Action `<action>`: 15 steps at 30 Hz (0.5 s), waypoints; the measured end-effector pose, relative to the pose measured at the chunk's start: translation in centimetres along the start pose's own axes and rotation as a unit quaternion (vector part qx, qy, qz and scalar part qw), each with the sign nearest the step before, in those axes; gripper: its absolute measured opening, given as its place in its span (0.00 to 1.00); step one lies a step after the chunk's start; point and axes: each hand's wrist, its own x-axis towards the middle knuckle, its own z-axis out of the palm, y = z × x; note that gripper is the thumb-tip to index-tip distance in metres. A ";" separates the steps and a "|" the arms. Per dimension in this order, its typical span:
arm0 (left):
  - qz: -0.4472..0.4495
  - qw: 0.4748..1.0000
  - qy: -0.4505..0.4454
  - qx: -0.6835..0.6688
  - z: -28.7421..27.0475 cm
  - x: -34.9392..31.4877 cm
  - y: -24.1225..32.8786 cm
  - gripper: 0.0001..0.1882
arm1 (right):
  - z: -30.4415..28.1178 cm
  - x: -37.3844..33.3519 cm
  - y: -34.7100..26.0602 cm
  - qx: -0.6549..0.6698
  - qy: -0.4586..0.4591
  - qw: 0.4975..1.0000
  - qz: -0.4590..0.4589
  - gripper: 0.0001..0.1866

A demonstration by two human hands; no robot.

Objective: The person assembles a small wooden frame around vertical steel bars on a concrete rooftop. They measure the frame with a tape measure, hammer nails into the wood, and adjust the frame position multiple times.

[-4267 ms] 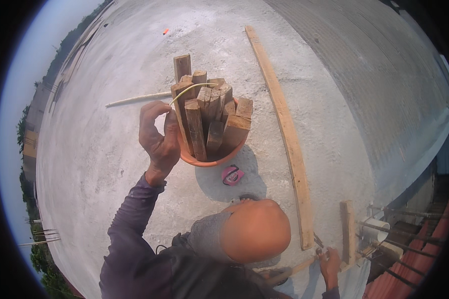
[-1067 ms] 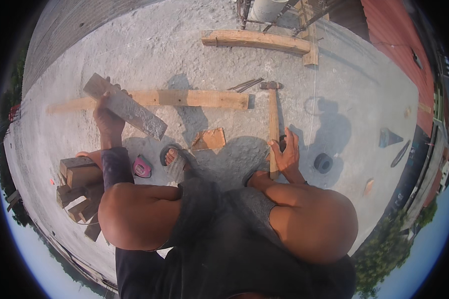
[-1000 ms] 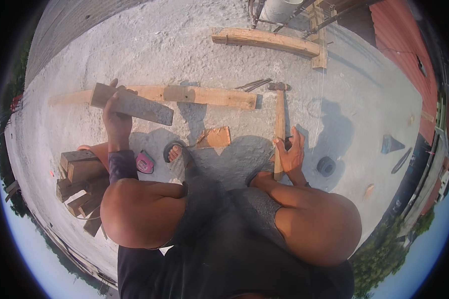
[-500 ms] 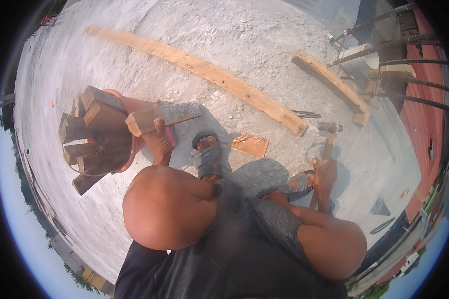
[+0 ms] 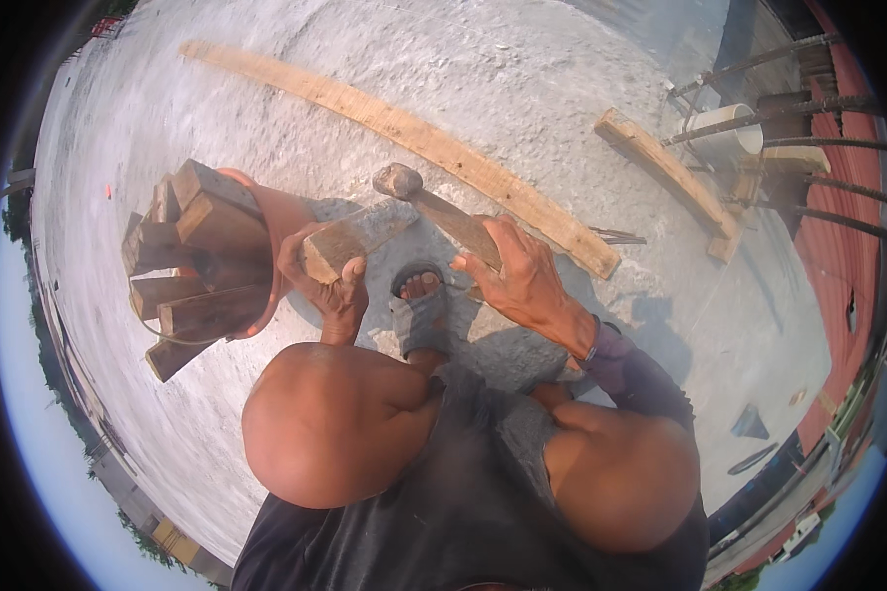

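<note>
My left hand [image 5: 333, 295] grips a short wood block [image 5: 360, 238] by its near end, thumb and fingers on either side. Grey dried cement coats part of the block's upper face. In my right hand [image 5: 527, 281] is a hammer [image 5: 453, 221], held by its wooden handle. Its worn head is raised close to the far end of the block; whether they touch I cannot tell. Left of the block stands an orange bucket [image 5: 284, 219] packed with several wood offcuts [image 5: 217, 229], next to my left hand.
A long plank [image 5: 404, 128] lies across the rough concrete floor ahead. To the right are a shorter timber piece [image 5: 665, 179], a white pipe [image 5: 724, 135] and protruding rebar rods [image 5: 808, 106]. My sandalled foot [image 5: 421, 295] is below the block.
My right hand has swung the hammer up and leftward from beside my right foot to the block. My left hand has shifted its grip, fingers now around the block's near end.
</note>
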 end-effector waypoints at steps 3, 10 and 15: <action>-0.020 0.999 0.028 0.024 0.3 0.0 0.1 0.46 | 3.1 1.1 -0.5 -0.020 -0.130 0.991 0.016 0.23; 0.024 0.998 0.022 0.061 0.6 0.1 -0.5 0.46 | 4.4 1.3 1.8 -0.123 -0.114 0.981 0.096 0.24; -0.001 0.997 0.040 0.063 0.5 -0.8 -0.8 0.46 | 4.8 0.5 2.5 -0.202 -0.110 0.973 -0.004 0.20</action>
